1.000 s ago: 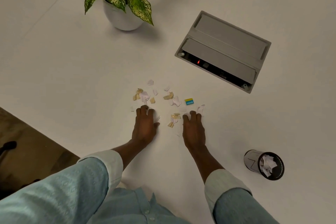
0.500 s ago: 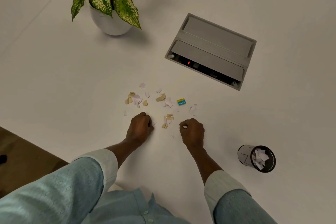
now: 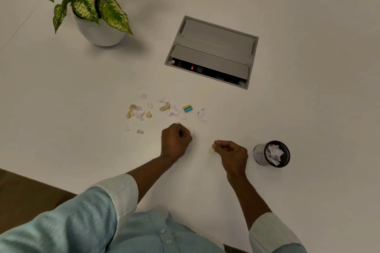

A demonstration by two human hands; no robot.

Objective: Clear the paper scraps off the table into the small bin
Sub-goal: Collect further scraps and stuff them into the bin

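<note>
Torn white and tan paper scraps (image 3: pixel 148 110) lie scattered on a white table (image 3: pixel 61 92). Just nearer, the left hand (image 3: pixel 175 141) is fisted around gathered pieces, and the right hand (image 3: pixel 231 153) pinches a small tan scrap (image 3: pixel 211 150) between fingertips. Beside the right hand stands a small black round bin (image 3: pixel 272 154), partly filled with crumpled white paper (image 3: pixel 273 153).
</note>
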